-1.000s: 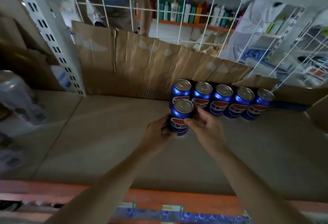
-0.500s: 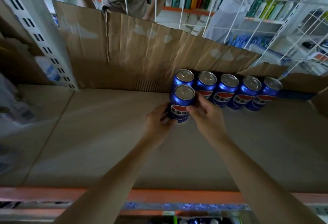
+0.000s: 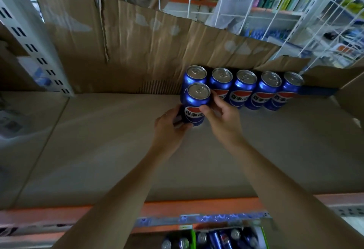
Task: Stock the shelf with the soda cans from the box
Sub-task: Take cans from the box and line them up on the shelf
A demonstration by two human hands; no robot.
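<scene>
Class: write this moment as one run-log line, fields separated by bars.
step: placing front can | hands: left and right grip it | back row: five cans | shelf

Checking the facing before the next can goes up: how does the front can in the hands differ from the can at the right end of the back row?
The front can is gripped by the left hand and right hand; the end can stands free. The front can stands alone ahead of the row's left end; the end can is last in the line against the cardboard. Both are upright blue cans, logos facing forward.
</scene>
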